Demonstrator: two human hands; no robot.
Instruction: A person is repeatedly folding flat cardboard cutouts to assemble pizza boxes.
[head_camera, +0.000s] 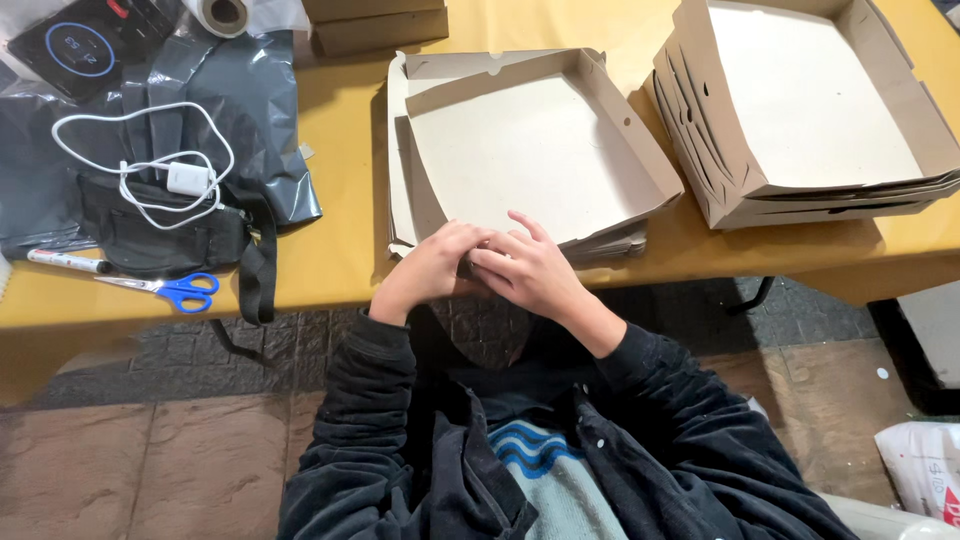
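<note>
- A yellow table (340, 250) spans the view, above a floor of brown stone tiles (150, 460).
- On its right end sits a stack of folded cardboard boxes (810, 110).
- At the near edge, mid-table, a half-folded cardboard box (530, 150) lies on flat blanks.
- A grey plastic bag (240, 110) holds a white charger cable (150, 160); blue scissors (175, 290) lie nearby.
- The left hand (430, 268) and right hand (530, 270) both press, fingers curled, on the box's near wall.

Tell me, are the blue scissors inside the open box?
No, the blue scissors lie on the yellow table, left of the open box.
</note>
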